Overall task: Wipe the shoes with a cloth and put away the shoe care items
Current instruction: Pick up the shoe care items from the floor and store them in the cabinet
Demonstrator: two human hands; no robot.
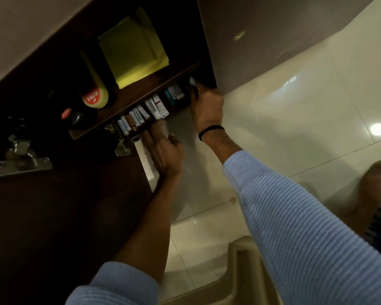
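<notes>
At the far left, metal hinges (20,160) sit on the dark inner face of an open cabinet door. Just right of them, on the upper shelf (154,84), stand a black polish bottle (75,117) and a yellow polish bottle (94,84), both lying with their long axes running back into the cabinet, caps toward the person. Beside them rests the folded yellow cloth (132,53), already stowed.

Below the shelf edge runs a row of batteries (132,122) and small boxes (156,108). The left hand (163,150) rests just under the batteries, fingers loosely curled and holding nothing I can make out; it may touch the white lower edge.

Further right, the right hand (207,108) reaches into the end of the lower shelf, fingers closed around a small dark item with a pale tip (193,83); what it is cannot be told. That item points inward and up, so the right hand is nearer the open slot. Shoes are not in view; putting away looks nearly finished.
</notes>
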